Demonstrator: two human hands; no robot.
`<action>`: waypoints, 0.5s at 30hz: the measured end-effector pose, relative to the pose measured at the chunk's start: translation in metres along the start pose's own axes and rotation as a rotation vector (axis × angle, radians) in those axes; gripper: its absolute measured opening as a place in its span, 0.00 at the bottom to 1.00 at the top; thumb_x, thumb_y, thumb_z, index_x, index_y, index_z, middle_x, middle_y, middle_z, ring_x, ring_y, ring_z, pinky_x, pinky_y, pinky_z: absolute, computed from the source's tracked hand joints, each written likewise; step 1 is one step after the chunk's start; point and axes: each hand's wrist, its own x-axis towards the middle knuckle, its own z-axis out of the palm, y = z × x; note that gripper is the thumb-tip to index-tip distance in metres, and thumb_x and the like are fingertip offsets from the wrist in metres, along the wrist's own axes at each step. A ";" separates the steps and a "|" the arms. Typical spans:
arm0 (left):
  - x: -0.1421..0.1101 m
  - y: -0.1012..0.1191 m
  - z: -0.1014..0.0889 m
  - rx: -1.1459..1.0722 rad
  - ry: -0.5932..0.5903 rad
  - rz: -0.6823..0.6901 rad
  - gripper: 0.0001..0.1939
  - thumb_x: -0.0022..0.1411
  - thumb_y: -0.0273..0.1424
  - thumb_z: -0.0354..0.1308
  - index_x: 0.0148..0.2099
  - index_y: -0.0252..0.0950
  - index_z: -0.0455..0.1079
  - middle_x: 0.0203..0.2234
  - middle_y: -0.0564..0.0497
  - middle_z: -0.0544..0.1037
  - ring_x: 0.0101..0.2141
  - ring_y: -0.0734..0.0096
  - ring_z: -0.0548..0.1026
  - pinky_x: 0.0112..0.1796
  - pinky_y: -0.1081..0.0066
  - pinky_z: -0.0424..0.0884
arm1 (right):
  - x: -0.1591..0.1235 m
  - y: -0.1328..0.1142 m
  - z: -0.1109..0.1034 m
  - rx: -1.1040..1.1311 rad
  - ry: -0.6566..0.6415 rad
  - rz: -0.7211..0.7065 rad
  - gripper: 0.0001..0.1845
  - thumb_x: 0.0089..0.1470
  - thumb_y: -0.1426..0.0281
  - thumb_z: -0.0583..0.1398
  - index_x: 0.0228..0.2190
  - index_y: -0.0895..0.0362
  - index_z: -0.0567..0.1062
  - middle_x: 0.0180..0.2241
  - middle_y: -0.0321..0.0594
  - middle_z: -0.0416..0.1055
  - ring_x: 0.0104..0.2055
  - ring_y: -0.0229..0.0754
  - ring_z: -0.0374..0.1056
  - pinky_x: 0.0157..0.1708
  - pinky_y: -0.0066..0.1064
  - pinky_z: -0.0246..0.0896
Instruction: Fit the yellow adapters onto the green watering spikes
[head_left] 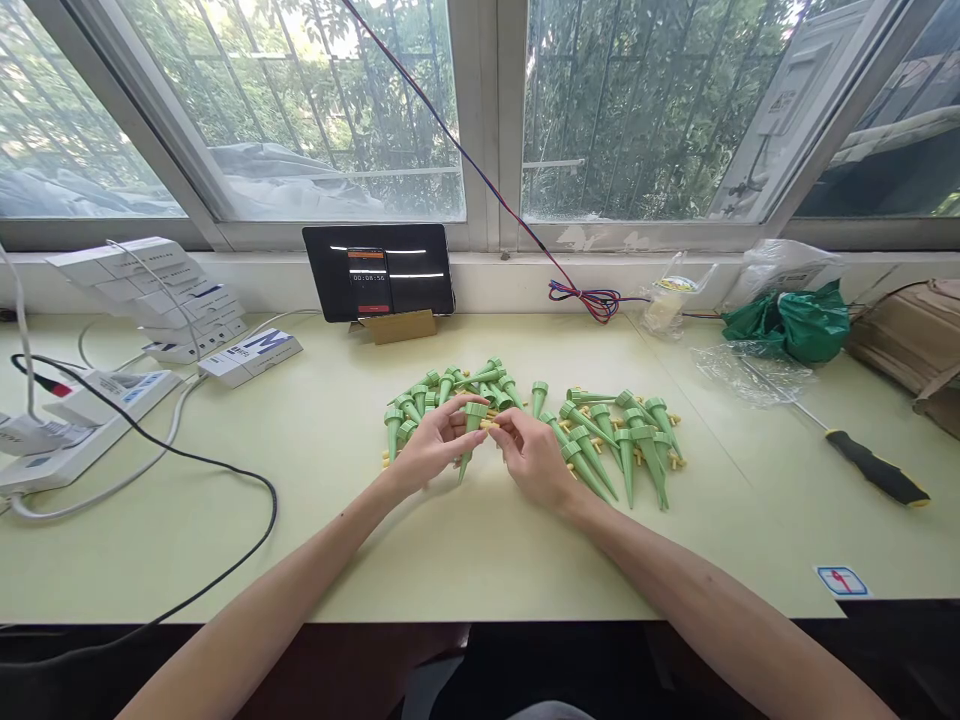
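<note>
Between thumb and fingers, my left hand [426,450] holds a green plastic watering spike [466,462], capped end up and tip pointing down. My right hand [536,458] pinches a small yellow valve [487,424] at the side of that spike's cap. Whether the valve sits inside the cap cannot be made out. Behind my hands lies a heap of similar green spikes [448,384], partly hidden by my fingers. To the right of my right hand is a second pile of spikes [626,440] with yellow valves showing among them.
A tablet [420,272] leans on a cardboard stand [397,327] at the back. Stacked white boxes [161,290], a power strip [90,435] and a black cable [225,463] are on the left. To the right lie a screwdriver [874,467], a green bag [814,322] and clear plastic [750,372].
</note>
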 end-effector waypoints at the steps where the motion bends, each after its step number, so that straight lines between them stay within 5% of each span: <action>1: 0.000 0.000 0.000 0.003 -0.003 -0.004 0.25 0.61 0.40 0.63 0.58 0.39 0.65 0.26 0.55 0.68 0.24 0.75 0.67 0.25 0.75 0.64 | 0.000 0.000 0.000 -0.004 0.000 0.001 0.11 0.66 0.65 0.53 0.35 0.56 0.71 0.30 0.39 0.73 0.27 0.39 0.65 0.29 0.29 0.59; 9: 0.001 0.000 -0.002 -0.036 -0.005 -0.034 0.25 0.62 0.41 0.63 0.58 0.39 0.65 0.25 0.55 0.70 0.24 0.75 0.68 0.23 0.76 0.61 | 0.001 -0.001 0.000 0.003 -0.003 0.003 0.12 0.66 0.63 0.53 0.35 0.56 0.72 0.31 0.40 0.75 0.29 0.40 0.67 0.30 0.30 0.59; 15: 0.006 -0.005 -0.003 -0.302 -0.049 -0.106 0.23 0.64 0.43 0.59 0.57 0.36 0.68 0.27 0.52 0.72 0.24 0.76 0.68 0.26 0.75 0.66 | 0.001 -0.003 0.000 0.035 0.012 -0.003 0.13 0.67 0.62 0.53 0.37 0.56 0.73 0.33 0.40 0.76 0.31 0.40 0.69 0.32 0.30 0.62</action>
